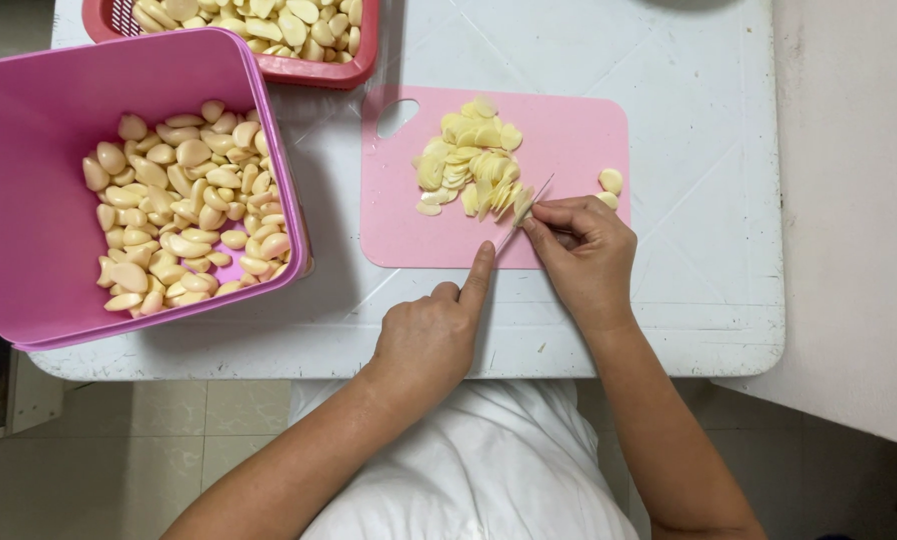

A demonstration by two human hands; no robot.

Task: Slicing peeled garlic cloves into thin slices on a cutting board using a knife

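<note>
A pink cutting board [409, 225] lies on a white table [699, 200]. My left hand [429, 335] grips a thin knife [531, 200], with the index finger stretched along the blade's back. My right hand [584, 250] pinches a garlic clove [522, 210] against the board, right at the blade. A pile of garlic slices [469, 160] sits just left of and above the blade. Two loose cloves [611, 181] rest by the board's right edge, above my right hand.
A pink tub [29, 110] at the left holds several peeled garlic cloves [174, 200]. A red basket [309, 70] with more cloves stands at the top edge. The table's front edge runs just below my hands, with tiled floor beneath.
</note>
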